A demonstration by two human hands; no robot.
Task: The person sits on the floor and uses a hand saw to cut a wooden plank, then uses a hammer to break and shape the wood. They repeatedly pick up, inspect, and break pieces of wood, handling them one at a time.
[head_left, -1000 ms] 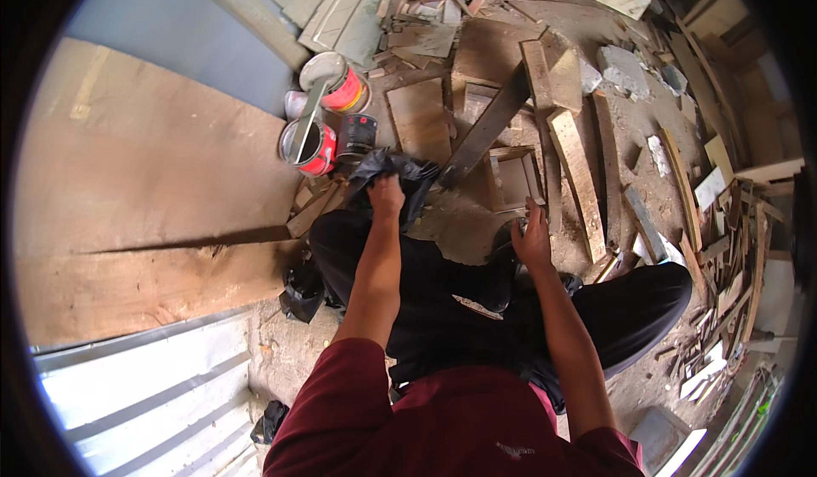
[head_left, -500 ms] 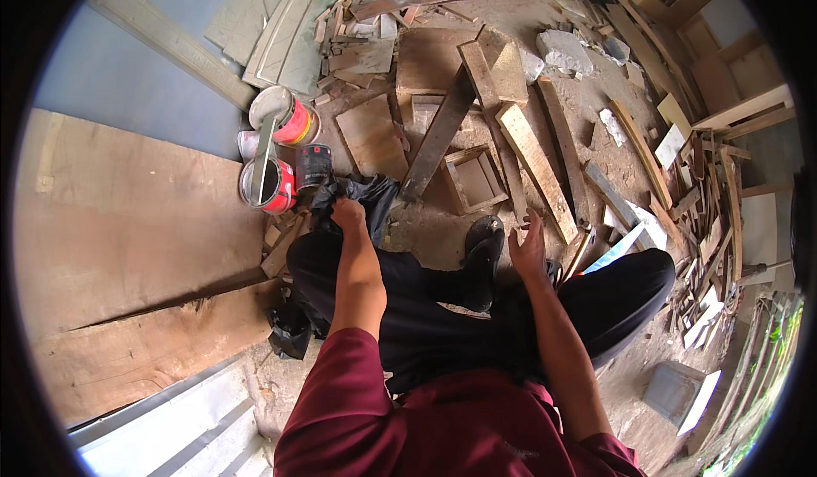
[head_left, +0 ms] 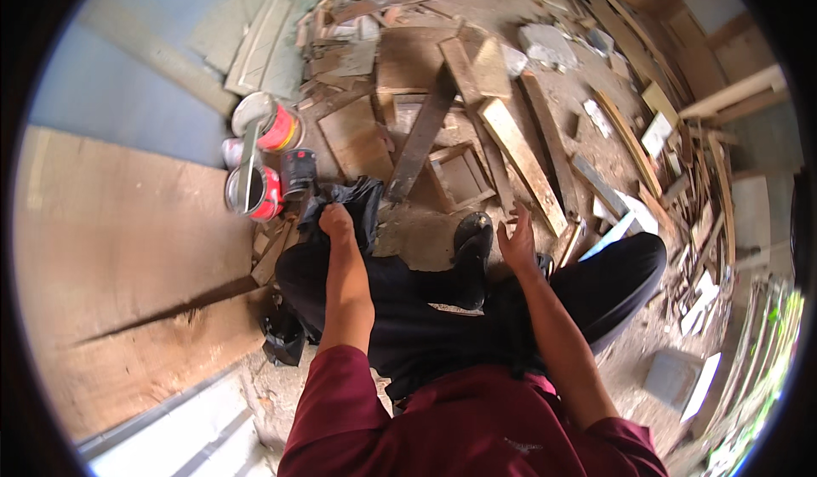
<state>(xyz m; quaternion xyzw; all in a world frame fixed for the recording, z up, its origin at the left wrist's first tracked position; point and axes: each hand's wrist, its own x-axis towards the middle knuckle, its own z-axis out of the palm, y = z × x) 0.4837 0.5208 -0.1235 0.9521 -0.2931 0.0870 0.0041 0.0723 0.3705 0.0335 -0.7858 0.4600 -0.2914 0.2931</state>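
Note:
My left hand (head_left: 335, 222) is closed on the gathered edge of a black plastic bag (head_left: 364, 203), which bunches up beyond my left knee. Just past the bag stands a dark paint can (head_left: 298, 173). My right hand (head_left: 519, 243) hangs above the floor near my right knee, its fingers apart and nothing in them. A pale wooden plank (head_left: 521, 166) lies beyond that hand. Between my hands, one black shoe (head_left: 472, 234) shows on the floor.
Two red paint tins (head_left: 271, 196) stand at the left, with a flat stick across one. Ahead lie a small wooden frame (head_left: 460, 176), several planks and a concrete chunk (head_left: 547, 45). A large wooden board (head_left: 136, 247) fills the left side. Scrap wood (head_left: 706, 247) heaps up at the right.
The view has shifted slightly, so the surroundings sit a little further left. My left hand still grips the bag. My right hand stays raised with its fingers apart.

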